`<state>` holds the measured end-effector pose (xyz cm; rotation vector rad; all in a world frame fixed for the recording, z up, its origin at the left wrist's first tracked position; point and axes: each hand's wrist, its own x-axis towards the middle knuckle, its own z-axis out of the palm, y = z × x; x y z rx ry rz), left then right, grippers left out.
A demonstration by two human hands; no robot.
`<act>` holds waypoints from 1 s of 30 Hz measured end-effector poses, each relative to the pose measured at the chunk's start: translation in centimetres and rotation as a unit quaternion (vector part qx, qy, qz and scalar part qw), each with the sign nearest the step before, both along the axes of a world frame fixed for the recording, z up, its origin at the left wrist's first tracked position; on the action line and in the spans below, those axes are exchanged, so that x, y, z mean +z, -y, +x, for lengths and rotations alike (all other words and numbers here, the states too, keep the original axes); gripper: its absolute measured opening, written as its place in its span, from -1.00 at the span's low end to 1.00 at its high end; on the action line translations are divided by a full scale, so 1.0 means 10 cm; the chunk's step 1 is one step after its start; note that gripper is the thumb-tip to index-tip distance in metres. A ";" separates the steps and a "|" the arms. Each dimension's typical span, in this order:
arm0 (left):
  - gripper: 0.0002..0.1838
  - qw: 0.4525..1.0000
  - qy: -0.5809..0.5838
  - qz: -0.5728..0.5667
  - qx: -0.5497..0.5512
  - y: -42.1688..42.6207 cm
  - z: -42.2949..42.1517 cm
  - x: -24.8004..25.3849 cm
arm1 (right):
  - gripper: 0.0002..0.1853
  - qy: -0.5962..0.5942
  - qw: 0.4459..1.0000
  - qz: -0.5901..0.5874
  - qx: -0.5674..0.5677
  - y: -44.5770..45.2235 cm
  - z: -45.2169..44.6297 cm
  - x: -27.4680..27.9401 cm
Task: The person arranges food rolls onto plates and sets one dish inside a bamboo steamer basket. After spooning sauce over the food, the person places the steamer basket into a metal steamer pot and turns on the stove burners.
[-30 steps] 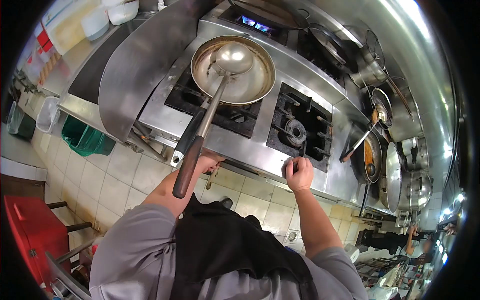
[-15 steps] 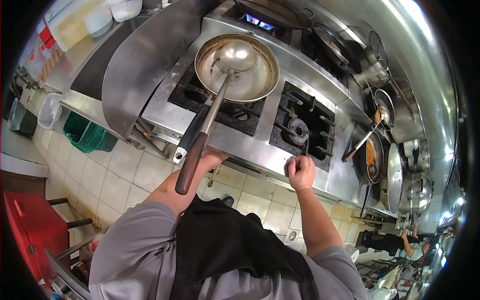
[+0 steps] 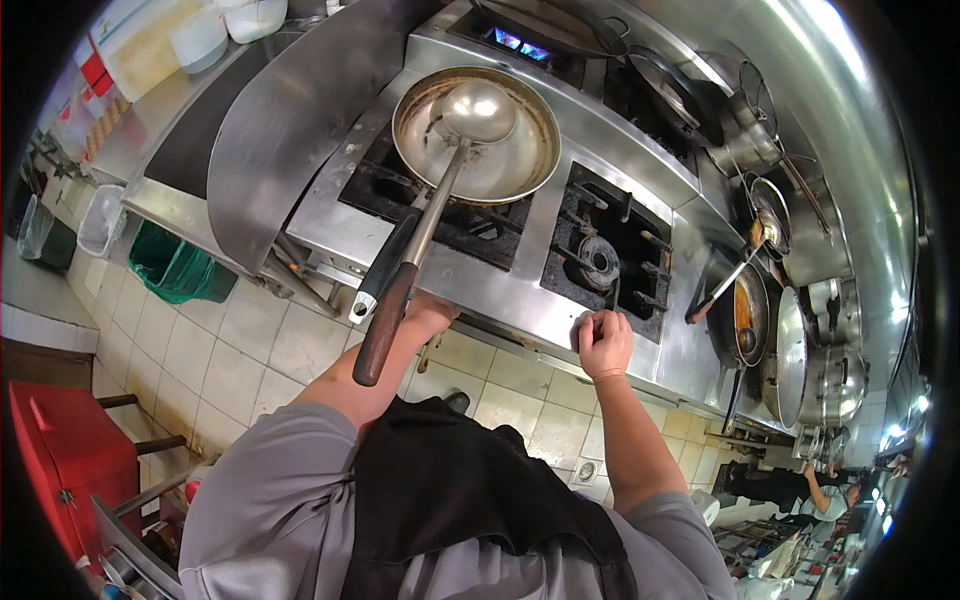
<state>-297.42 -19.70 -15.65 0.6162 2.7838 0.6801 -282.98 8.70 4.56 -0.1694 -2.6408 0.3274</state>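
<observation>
A frying pan point(image 3: 537, 150) sits on the left burner, its black handle point(image 3: 385, 262) pointing towards me. A large ladle point(image 3: 478, 112) rests in it, its bowl in the pan and its wooden-ended handle point(image 3: 384, 330) jutting past the stove's front edge. My left hand point(image 3: 434, 309) reaches below that edge, partly behind the ladle handle; its fingers are hidden. At the front edge, before the right burner point(image 3: 598, 258), my right hand point(image 3: 607, 345) is closed with curled fingers. Something dark shows by its thumb, too small to name.
Blue flames point(image 3: 520, 44) burn under a wok point(image 3: 545, 28) at the back. A curved metal guard point(image 3: 290, 120) stands left of the stove. Several pans and a second ladle point(image 3: 722, 292) lie to the right. A green-lined bin point(image 3: 165, 262) is at left; a person point(image 3: 825, 497) stands far right.
</observation>
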 end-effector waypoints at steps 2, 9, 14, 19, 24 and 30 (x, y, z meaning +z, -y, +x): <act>-0.57 1.000 0.004 -0.016 0.002 -0.02 0.01 -0.03 | -0.84 0.000 1.000 -0.002 0.000 0.01 0.01 0.00; -0.54 0.992 0.048 0.025 0.117 -0.07 0.11 0.11 | -0.84 0.007 1.000 0.000 -0.005 0.00 0.00 -0.01; -0.55 0.991 0.069 0.060 0.094 -0.01 0.08 0.19 | -0.83 0.016 1.000 -0.006 -0.010 -0.01 0.01 -0.01; -0.55 0.985 0.151 0.057 0.064 0.05 0.09 0.49 | -0.83 0.012 1.000 -0.001 -0.009 -0.01 0.02 -0.01; -0.57 0.988 0.109 0.090 0.069 0.03 0.09 0.28 | -0.83 0.011 1.000 -0.003 -0.007 0.00 0.01 0.00; -0.55 0.993 0.052 0.064 0.083 -0.02 0.08 0.14 | -0.84 -0.017 1.000 0.002 0.007 0.00 0.00 -0.01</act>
